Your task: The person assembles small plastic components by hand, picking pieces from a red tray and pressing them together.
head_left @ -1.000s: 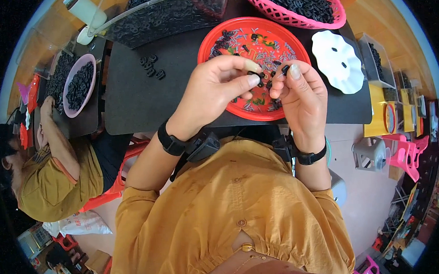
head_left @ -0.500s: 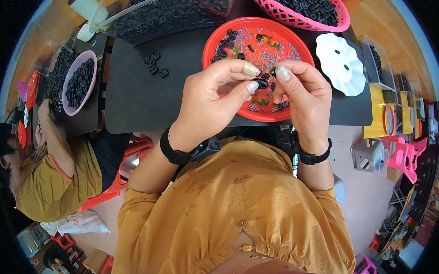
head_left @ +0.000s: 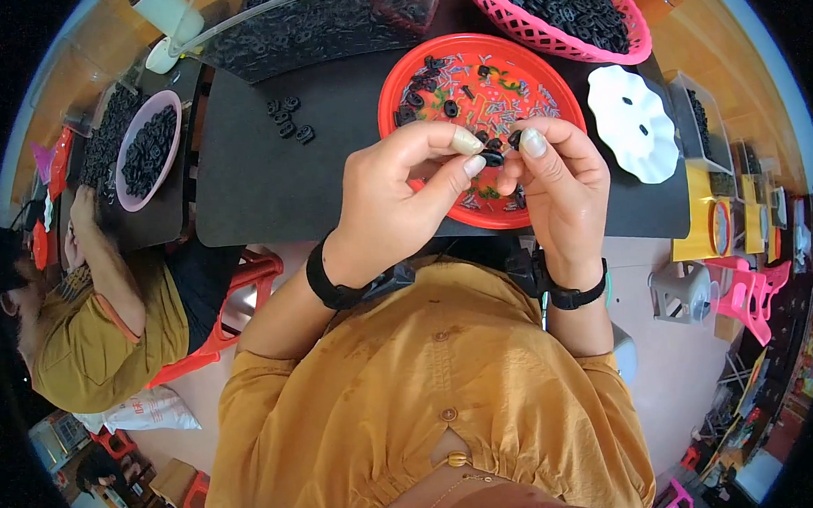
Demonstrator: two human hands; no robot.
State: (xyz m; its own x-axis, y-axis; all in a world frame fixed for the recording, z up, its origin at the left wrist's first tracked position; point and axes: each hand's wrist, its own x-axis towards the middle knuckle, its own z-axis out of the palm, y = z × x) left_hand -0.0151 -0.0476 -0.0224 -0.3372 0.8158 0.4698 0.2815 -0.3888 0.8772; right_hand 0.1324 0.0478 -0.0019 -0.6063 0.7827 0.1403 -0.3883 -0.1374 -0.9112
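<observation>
Over the near part of a round red tray (head_left: pixel 389 100), my two hands are close together. Between thumb and forefinger, my left hand (head_left: pixel 404 187) pinches a small black oval plastic part (head_left: pixel 490 159). My right hand (head_left: pixel 565 181) is closed in a pinch on a smaller black piece (head_left: pixel 515 139), just right of the oval part. Whether the two pieces touch, I cannot tell. Loose in the tray lie silver screws (head_left: pixel 500 115) and several black parts (head_left: pixel 414 99).
Several black parts (head_left: pixel 285 122) lie on the dark table (head_left: pixel 270 187). A white scalloped plate (head_left: pixel 631 143) holds two small pieces. Behind are a pink basket (head_left: pixel 636 44) and a clear bin (head_left: pixel 327 37), both full of black parts. A co-worker (head_left: pixel 105 327) sits at left by a pale bowl (head_left: pixel 130 203).
Both hands stay pinched over the tray, with the fingers shifting slightly around the pieces. The view has moved a little. The co-worker's arm has shifted slightly.
</observation>
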